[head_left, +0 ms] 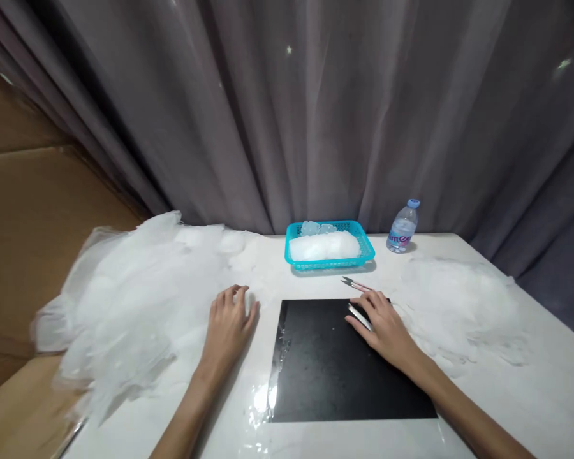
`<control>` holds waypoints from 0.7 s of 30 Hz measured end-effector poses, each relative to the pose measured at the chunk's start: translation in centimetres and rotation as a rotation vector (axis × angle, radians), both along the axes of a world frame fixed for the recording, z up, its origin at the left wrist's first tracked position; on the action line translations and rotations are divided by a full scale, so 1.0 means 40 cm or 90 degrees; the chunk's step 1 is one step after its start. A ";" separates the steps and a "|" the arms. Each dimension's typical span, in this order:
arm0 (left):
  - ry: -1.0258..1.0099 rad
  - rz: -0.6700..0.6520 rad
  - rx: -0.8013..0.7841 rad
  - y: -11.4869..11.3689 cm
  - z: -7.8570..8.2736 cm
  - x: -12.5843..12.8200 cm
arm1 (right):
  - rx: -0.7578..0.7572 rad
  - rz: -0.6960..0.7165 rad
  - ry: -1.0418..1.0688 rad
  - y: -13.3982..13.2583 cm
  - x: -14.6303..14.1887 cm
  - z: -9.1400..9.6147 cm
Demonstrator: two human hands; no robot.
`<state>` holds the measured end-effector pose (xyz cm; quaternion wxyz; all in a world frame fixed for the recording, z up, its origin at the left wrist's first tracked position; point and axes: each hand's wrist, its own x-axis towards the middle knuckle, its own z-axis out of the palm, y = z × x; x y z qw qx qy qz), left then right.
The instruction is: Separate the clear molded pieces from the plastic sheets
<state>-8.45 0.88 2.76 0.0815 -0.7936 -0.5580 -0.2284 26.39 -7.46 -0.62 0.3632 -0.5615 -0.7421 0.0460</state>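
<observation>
My left hand (229, 320) rests at the right edge of a big fluffy heap of white, sheer material (124, 299). Its fingers are curved and the thumb stands apart; a pale patch shows between thumb and forefinger, but I cannot make out what it is. Over the upper right part of a black sheet (335, 376), my right hand (382, 322) grips a slim white-silver tool (360, 317), whose kind is partly hidden by the fingers. Just beyond the fingertips lie thread snips (355, 284) with a pinkish handle.
A turquoise basket (330, 263) at the back holds white material (325, 246) and translucent pieces (318, 228). Right of it stands a water bottle (402, 227). Another white pile (463, 306) lies at right. A grey curtain (287, 115) hangs behind; cardboard (33, 242) stands at left.
</observation>
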 end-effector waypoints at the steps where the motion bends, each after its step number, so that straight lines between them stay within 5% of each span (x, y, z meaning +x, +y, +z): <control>1: 0.013 0.010 0.002 -0.004 0.000 -0.006 | -0.005 -0.007 -0.011 -0.014 -0.002 -0.001; 10: 0.010 0.168 0.120 -0.023 0.040 -0.047 | -0.111 0.053 0.014 -0.040 0.011 0.001; 21: 0.024 0.223 0.057 -0.029 0.044 -0.011 | -0.125 0.043 0.026 -0.037 0.017 0.007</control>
